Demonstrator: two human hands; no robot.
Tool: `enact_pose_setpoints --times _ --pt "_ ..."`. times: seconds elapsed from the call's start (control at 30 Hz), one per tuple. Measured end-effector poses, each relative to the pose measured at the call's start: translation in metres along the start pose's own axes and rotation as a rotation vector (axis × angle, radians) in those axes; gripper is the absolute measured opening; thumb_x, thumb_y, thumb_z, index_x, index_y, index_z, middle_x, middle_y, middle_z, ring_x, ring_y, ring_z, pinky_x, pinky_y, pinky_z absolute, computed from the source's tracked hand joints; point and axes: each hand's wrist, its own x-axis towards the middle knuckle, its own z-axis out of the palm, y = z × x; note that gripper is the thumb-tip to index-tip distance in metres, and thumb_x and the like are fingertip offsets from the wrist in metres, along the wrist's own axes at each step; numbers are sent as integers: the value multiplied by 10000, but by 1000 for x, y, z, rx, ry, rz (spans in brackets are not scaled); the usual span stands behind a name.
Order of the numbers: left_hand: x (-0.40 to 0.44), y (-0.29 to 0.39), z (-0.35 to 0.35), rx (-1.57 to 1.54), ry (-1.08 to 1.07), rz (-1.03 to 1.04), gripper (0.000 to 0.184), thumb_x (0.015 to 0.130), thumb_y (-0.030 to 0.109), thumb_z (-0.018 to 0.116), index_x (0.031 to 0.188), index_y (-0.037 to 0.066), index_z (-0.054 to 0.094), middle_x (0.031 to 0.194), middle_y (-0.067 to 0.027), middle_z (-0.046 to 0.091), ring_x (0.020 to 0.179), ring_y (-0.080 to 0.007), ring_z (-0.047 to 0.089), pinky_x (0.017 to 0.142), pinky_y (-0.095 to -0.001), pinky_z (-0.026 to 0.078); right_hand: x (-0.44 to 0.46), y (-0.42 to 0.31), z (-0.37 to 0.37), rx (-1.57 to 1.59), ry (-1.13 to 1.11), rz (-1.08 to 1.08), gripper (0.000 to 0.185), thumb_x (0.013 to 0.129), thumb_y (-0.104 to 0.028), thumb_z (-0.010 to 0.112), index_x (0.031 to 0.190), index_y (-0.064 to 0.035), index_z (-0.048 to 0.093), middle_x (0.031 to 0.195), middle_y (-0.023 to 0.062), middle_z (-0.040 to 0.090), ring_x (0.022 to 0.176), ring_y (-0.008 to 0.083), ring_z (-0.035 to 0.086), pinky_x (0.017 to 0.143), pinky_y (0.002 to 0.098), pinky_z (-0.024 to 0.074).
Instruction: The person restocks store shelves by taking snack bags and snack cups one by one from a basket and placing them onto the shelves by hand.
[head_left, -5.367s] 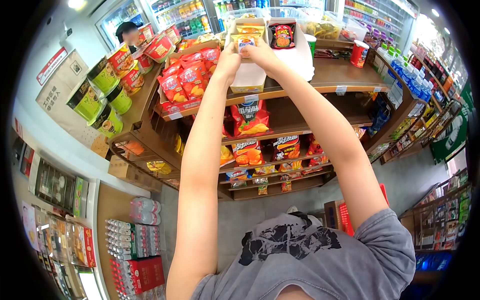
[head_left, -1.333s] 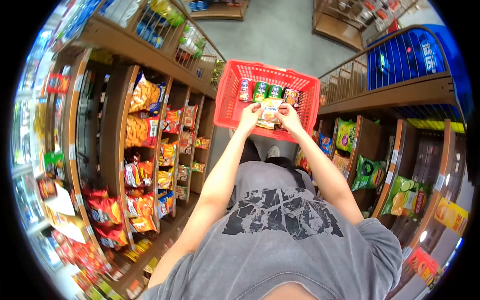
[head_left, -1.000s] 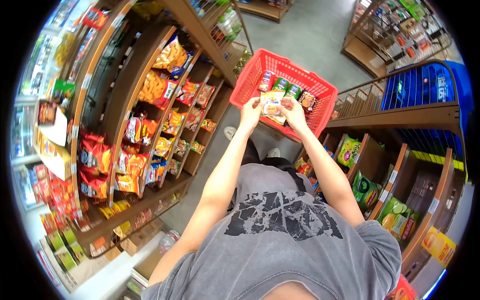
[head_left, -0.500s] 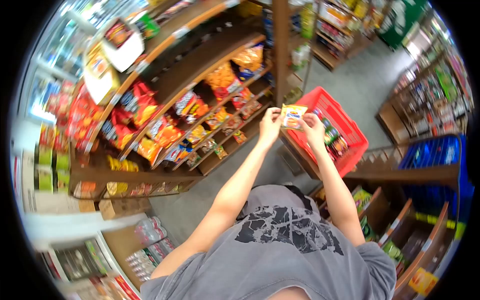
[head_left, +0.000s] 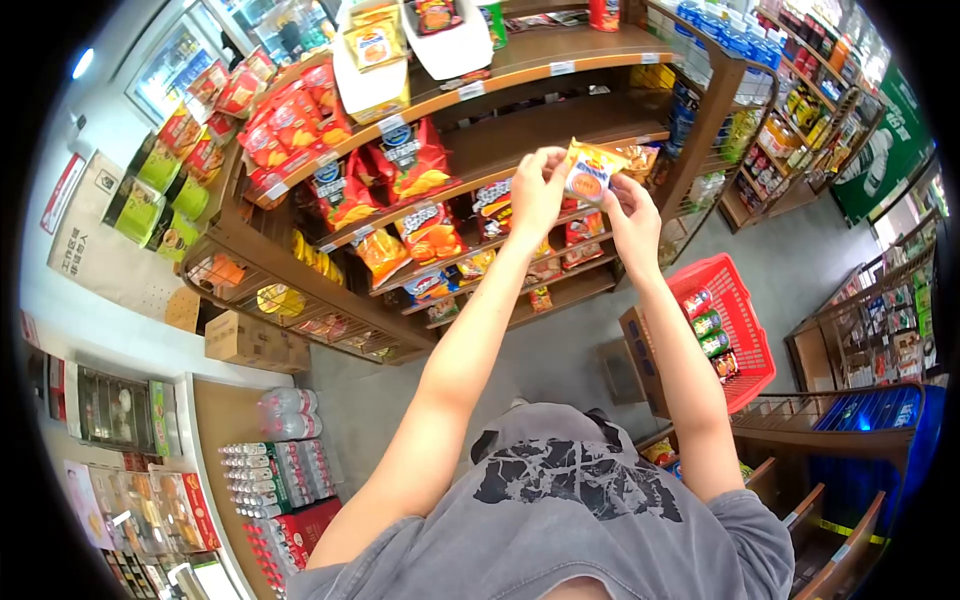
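A small yellow-and-white snack packet (head_left: pixel 590 175) with a round picture on its front is held up before the snack shelf. My left hand (head_left: pixel 538 190) grips its left side, fingers closed. On its lower right edge, the fingers of my right hand (head_left: pixel 632 212) pinch it. Behind the packet runs a brown shelf (head_left: pixel 490 145) with bagged snacks below. At the top of the shelf, a white bin (head_left: pixel 370 75) holds similar yellow packets (head_left: pixel 374 42). Below and right of my right hand, a red shopping basket (head_left: pixel 752 345) contains several colourful packets or cans (head_left: pixel 708 325).
Red snack bags (head_left: pixel 412 165) fill the shelf at left. A cardboard box (head_left: pixel 255 342) and stacked bottle packs (head_left: pixel 290 415) stand at lower left. Divided shelving (head_left: pixel 800 510) is close on my right, beside a blue crate (head_left: pixel 875 408). Grey floor (head_left: pixel 500 350) lies between.
The view has swung so the snack shelf sits more central and the basket lower right. Both hands, still on the packet, have moved from beside the basket to in front of the shelf.
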Motion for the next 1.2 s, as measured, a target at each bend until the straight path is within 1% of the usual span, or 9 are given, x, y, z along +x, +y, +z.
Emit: enact_pose_setpoints --times 0.03,0.07,0.3,0.43,0.8,0.83,1.07,1.13,1.2 --pt "9 5 -16 3 22 25 168 893 90 645 1051 41 670 900 -72 656 785 -145 648 718 -290 525 5 -8 16 26 -13 -38 325 908 -107 656 1198 30 603 1068 122 688 934 164 678 836 291 533" --pt "18 7 -29 -11 76 96 146 875 86 648 1010 39 677 846 -110 648 738 -206 654 679 -337 530 9 -16 30 50 -25 -72 326 913 -111 648 1202 32 602 1069 122 688 929 165 679 835 292 530" --pt "65 45 -122 48 174 136 172 873 90 645 1028 30 688 845 -102 683 725 -185 662 670 -325 525 46 -89 114 156 -102 -224 325 910 -59 573 1222 29 596 1074 154 689 996 204 678 861 316 528" --pt "94 59 -159 61 228 186 193 886 89 624 1055 11 674 817 -98 699 710 -179 662 662 -315 519 67 -133 141 145 -133 -268 337 907 -95 586 1220 30 602 1099 157 687 981 207 677 857 322 524" --pt "168 47 -216 178 450 183 224 873 130 643 1072 38 690 905 -120 730 804 -193 698 738 -324 537 148 -162 218 159 -387 -347 394 909 -123 573 1272 31 578 1151 134 679 1041 196 651 897 299 494" --pt "175 42 -220 202 469 175 229 871 128 641 1076 38 688 909 -123 730 810 -199 699 747 -329 537 153 -163 226 205 -374 -367 361 875 -132 580 1193 37 620 1102 183 694 990 252 687 863 338 525" --pt "205 16 -237 325 538 150 233 868 122 628 1087 60 678 929 -137 728 853 -256 707 788 -362 534 190 -161 266 124 -546 -345 394 865 -179 574 1179 52 627 1080 204 694 1009 285 677 899 343 505" --pt "216 7 -243 353 540 137 246 870 126 620 1099 59 678 938 -143 726 864 -264 704 803 -366 530 205 -155 286 154 -575 -371 394 862 -176 570 1176 55 627 1069 206 696 1008 283 676 901 346 504" --pt "224 -2 -246 364 539 104 258 874 127 608 1112 56 676 948 -152 723 883 -276 701 815 -371 526 215 -152 298 156 -662 -310 419 906 -143 553 1275 56 562 1110 124 689 914 151 654 800 270 521"
